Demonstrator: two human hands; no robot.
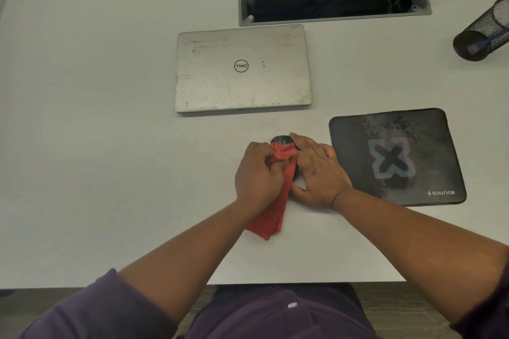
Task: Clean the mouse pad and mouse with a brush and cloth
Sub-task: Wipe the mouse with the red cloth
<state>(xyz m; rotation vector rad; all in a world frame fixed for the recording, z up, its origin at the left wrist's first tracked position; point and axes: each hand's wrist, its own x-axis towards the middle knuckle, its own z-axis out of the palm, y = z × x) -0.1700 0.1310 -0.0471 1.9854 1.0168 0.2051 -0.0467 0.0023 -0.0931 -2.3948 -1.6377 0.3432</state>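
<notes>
The small black mouse [281, 142] is being wiped: the left hand [259, 170] bunches a red cloth [271, 217] over it while the right hand [316, 170] steadies it with fingers curled round its side. Just right of the mouse lies the dark printed fabric mouse pad [396, 157], probably next. Beyond the mouse sits a closed silver laptop [242, 69]; no brush is visible.
</notes>
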